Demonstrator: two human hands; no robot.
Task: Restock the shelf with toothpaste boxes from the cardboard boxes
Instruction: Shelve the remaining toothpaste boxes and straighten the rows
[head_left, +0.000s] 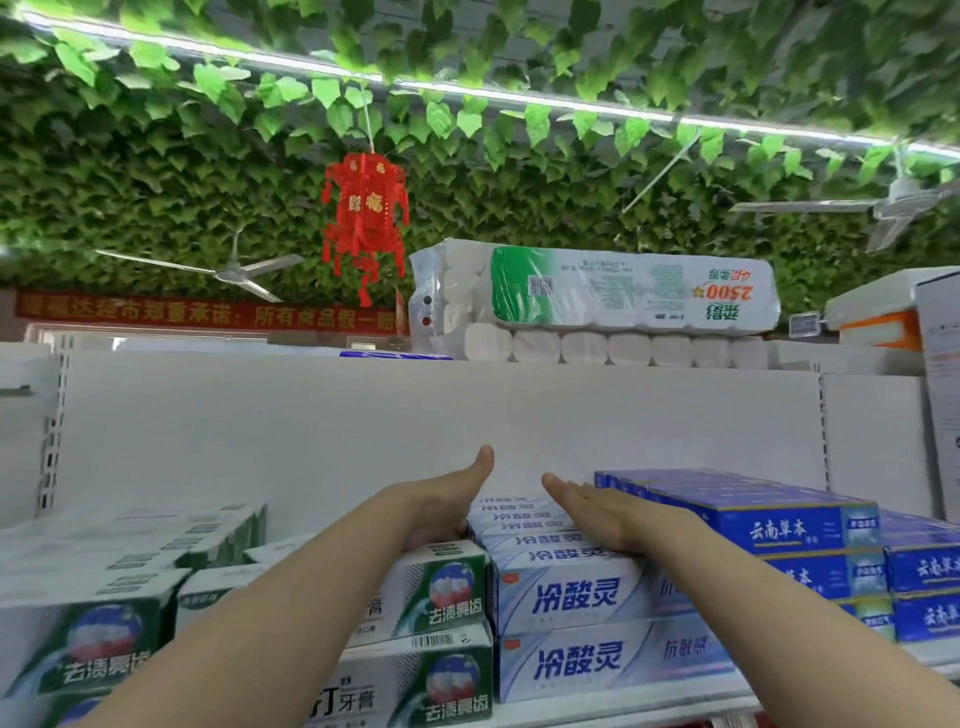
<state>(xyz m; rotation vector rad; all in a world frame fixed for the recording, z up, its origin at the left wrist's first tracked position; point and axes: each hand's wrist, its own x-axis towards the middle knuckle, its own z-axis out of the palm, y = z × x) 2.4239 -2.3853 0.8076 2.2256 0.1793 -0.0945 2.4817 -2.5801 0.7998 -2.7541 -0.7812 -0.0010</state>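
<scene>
The pale-blue toothpaste stack (571, 595) is pressed by left hand (447, 499), flat at its 9 o'clock edge, and right hand (597, 512), flat on top (white shelf back (311, 426) at 12 o'clock)

One left hand (447, 501) and one right hand (602, 514) are reaching among three toothpaste kinds: green boxes (452, 587), pale blue boxes (571, 597), dark blue boxes (779, 525). Two ceiling fans (234, 273) (893, 202) and one red lantern (363, 218) are hanging.

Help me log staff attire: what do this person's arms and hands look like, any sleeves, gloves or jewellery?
Both forearms are bare up to the frame edge, with no sleeve in view. The left hand and right hand wear no gloves, and no watch, bracelet or ring shows on the visible parts.
</scene>
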